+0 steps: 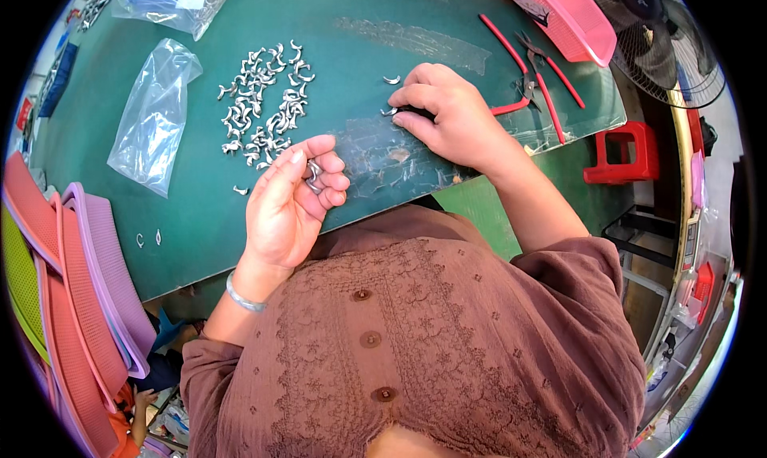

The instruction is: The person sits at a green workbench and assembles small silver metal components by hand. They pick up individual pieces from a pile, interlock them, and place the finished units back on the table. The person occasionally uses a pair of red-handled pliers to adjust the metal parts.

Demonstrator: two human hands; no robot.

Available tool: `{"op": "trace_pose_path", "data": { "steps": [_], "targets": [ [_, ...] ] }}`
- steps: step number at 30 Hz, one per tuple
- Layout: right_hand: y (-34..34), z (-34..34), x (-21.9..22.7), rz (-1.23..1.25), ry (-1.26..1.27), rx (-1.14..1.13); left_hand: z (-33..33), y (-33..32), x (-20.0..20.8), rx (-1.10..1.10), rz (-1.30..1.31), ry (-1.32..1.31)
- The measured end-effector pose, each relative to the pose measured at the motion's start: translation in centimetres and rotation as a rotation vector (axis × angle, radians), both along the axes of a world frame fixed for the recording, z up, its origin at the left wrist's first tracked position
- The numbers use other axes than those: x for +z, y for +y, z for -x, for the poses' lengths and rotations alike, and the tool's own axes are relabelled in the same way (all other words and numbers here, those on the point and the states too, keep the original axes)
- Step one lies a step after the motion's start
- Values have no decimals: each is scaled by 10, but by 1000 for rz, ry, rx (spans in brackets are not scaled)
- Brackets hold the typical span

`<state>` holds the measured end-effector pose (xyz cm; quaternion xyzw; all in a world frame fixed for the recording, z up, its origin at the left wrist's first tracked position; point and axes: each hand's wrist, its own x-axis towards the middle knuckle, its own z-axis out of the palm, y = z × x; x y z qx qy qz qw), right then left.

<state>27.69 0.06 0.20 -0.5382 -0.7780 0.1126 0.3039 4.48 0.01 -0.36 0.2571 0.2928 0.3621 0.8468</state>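
My left hand [289, 198] is turned palm up near the table's front edge, its fingers curled around a few small curved silver metal pieces [314, 177]. To the right, my right hand [447, 116] rests low over the table, thumb and fingers closed at the tips. One curved metal piece [389, 112] shows at those fingertips, and another loose curved piece [391, 80] lies just beyond. A spread of many similar metal pieces [257, 98] covers the table beyond my left hand. A single stray piece [240, 190] sits left of that hand.
Red-handled pliers [529, 86] and cutters [534, 50] lie right on the green table [359, 66]. A pink basket [587, 34] and fan [663, 42] stand behind. Clear plastic bags [156, 114] lie left, beside stacked coloured baskets [108, 274]. A red stool [627, 154] stands right.
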Motion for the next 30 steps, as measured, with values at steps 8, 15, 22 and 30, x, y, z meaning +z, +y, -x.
{"op": "trace_pose_path", "data": {
  "steps": [8,15,22,30],
  "targets": [
    [-1,5,-5,-39,-25,-10,0,-1,1,7,0,7],
    [-2,8,-4,-44,45,25,0,1,0,-12,13,-14],
    [-11,31,6,-26,295,103,-13,5,5,-58,27,104],
    [-14,42,10,-155,258,159,-15,3,8,-29,20,139]
  ]
}}
